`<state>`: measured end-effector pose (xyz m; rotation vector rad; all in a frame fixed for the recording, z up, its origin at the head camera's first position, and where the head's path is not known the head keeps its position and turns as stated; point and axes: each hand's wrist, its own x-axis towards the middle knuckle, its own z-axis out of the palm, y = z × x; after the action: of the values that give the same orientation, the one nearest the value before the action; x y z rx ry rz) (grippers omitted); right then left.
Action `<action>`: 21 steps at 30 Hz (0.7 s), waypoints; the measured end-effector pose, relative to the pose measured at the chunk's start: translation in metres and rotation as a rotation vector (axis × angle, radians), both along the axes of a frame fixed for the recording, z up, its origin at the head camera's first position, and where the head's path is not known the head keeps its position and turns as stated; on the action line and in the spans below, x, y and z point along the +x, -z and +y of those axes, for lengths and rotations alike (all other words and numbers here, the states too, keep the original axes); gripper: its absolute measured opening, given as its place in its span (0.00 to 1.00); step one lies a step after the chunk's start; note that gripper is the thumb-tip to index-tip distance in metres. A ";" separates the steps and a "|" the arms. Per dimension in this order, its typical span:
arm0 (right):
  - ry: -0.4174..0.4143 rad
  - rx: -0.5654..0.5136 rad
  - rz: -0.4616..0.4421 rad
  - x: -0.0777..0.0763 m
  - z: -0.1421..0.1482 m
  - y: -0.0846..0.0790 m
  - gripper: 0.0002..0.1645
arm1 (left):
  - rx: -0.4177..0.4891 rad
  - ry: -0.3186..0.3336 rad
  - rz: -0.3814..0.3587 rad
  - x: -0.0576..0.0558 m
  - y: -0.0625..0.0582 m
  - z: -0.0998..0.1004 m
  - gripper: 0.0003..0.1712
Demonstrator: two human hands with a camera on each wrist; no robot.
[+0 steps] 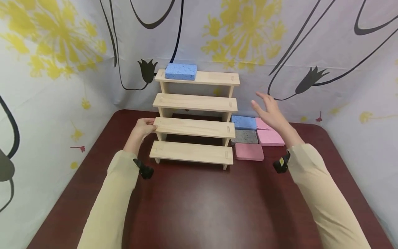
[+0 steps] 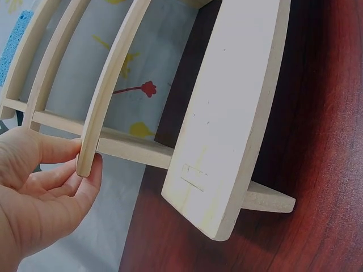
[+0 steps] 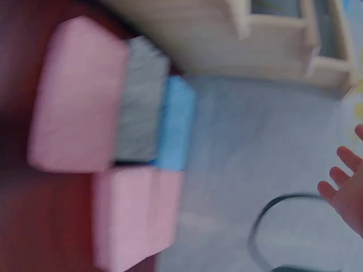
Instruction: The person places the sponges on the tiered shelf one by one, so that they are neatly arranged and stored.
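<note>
A wooden stepped shelf with several tiers stands at the back of the table. A blue sponge lies on the left part of its top tier. My left hand pinches the left end of the second tier from the bottom, thumb on top and fingers beneath, as the left wrist view shows. Above the sponges right of the shelf, my right hand is raised in the air, fingers apart and holding nothing. Below it lie a blue sponge, a grey sponge and several pink sponges, side by side.
The dark red table has rounded back corners. A white cloth with yellow and grey flower patterns encloses it at the back and sides, close behind the shelf. The right wrist view is blurred.
</note>
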<state>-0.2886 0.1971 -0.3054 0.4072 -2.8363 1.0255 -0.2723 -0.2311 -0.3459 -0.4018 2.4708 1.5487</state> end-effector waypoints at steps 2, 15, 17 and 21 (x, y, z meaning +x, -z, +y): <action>0.001 0.008 -0.026 0.007 0.013 0.016 0.38 | 0.003 0.000 0.001 -0.001 0.001 0.001 0.28; -0.128 0.172 -0.068 0.051 0.044 0.129 0.28 | 0.000 -0.033 -0.009 -0.003 0.004 0.002 0.27; -0.131 0.234 -0.019 0.055 0.044 0.137 0.33 | -0.004 -0.028 -0.004 -0.003 0.003 0.002 0.27; -0.134 0.329 0.027 0.057 0.045 0.144 0.42 | 0.002 -0.024 0.001 -0.001 0.003 0.003 0.27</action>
<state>-0.2316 0.2425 -0.4495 0.6405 -2.9895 0.5610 -0.2737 -0.2282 -0.3489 -0.4317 2.4741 1.5602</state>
